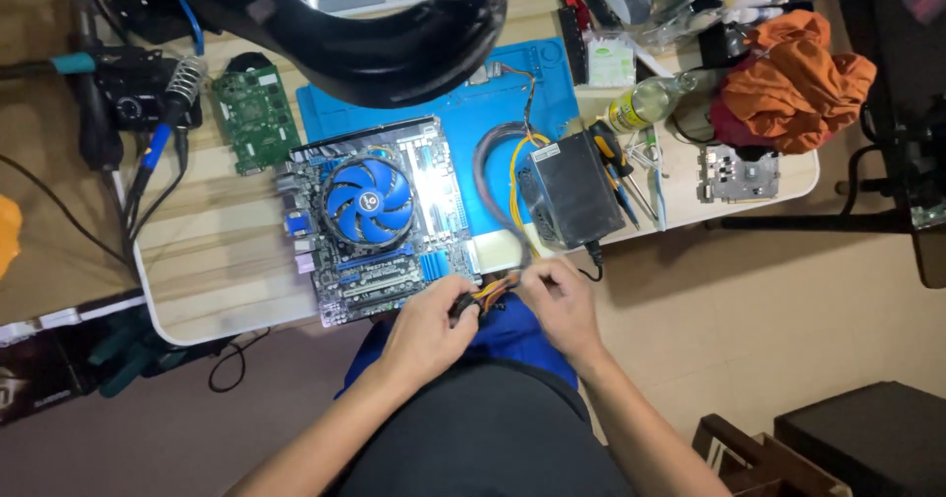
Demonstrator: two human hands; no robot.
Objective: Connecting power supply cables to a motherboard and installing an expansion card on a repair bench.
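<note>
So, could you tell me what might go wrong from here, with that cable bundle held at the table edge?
1. Both the left hand and right hand grip the cable bundle off the power supply; a tug could perhaps drag it over the table edge.
2. The motherboard overhangs that edge and may tip if bumped.
3. The plastic bottle lies near the electronics; whether its cap is on cannot be made out.

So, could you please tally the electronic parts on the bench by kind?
Motherboard with blue fan: 1
Loose boards, green and grey: 2
Power supply: 1
Cable connector, held by left hand and right hand: 1
Total: 5
</note>
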